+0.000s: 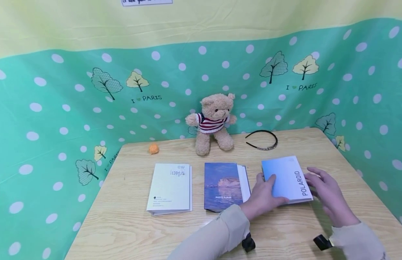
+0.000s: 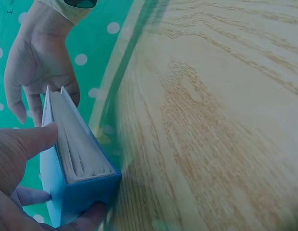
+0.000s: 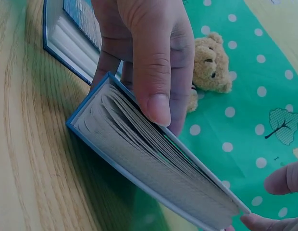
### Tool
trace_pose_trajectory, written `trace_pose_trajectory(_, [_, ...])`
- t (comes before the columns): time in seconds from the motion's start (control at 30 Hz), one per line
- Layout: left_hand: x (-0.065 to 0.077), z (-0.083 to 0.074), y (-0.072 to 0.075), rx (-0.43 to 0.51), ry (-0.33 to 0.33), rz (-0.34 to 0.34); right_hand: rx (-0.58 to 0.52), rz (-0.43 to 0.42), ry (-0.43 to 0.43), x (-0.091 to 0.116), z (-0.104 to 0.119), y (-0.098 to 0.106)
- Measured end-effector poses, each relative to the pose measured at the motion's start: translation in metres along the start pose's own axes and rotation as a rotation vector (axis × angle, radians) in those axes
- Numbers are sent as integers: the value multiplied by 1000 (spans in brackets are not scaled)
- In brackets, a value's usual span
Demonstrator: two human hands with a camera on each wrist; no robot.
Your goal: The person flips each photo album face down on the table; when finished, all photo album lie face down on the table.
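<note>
A blue-to-white photo album (image 1: 283, 178) marked POLAROID lies at a slant on the right side of the table in the head view. My left hand (image 1: 261, 196) grips its left side, with the thumb along the near cover edge and fingers at the blue spine (image 2: 89, 202). Beside the album's right edge is my right hand (image 1: 326, 193), its fingers loosely bent. Fingertips (image 3: 259, 222) of that hand meet the album's corner in the right wrist view. The page edges (image 3: 139, 149) face the near side. Left of my left hand lies a photo album with a seascape cover (image 1: 222, 186).
A white album (image 1: 170, 187) lies farther left. Along the back stand a teddy bear (image 1: 215, 122) in a striped shirt, a black headband (image 1: 267, 148) and a small orange object (image 1: 153, 148). A green dotted cloth (image 1: 175, 86) hangs behind the wooden table (image 1: 123, 216).
</note>
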State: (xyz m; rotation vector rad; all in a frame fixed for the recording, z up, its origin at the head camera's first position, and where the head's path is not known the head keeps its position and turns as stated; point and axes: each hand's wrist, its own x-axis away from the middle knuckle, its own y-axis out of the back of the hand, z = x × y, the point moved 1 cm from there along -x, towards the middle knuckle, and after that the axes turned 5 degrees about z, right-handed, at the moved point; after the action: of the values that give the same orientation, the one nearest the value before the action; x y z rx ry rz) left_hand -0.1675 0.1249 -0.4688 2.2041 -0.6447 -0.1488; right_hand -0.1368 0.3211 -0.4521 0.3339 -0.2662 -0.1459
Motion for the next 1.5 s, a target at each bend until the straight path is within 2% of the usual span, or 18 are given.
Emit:
trace_pose_trajectory(0.23, [2, -1, 3, 98, 37, 5, -5, -9, 26, 4, 7, -2])
trace_pose_trajectory(0.4, [3, -1, 3, 142, 0, 6, -3, -19, 95, 6, 13, -5])
trace_pose_trajectory(0.67, [6, -6, 5, 49, -51, 16, -41, -12, 172, 9, 19, -7])
trace_pose_trajectory(0.9, [7, -9, 9, 48, -74, 19, -115, 36, 248, 11, 23, -13])
trace_pose_trajectory(1.1, [6, -9, 13, 41, -138, 15, -187, 101, 280, 10, 23, -17])
trace_pose_trajectory(1.27, [5, -11, 16, 50, -198, -13, -219, 157, 305, 11, 21, -21])
trace_pose_trajectory(1.33, [4, -12, 17, 15, -215, -34, -208, 165, 305, 11, 20, -22])
trace_pose_trajectory(1.5, [1, -16, 18, -144, -249, -62, -221, 187, 302, 13, 14, -24])
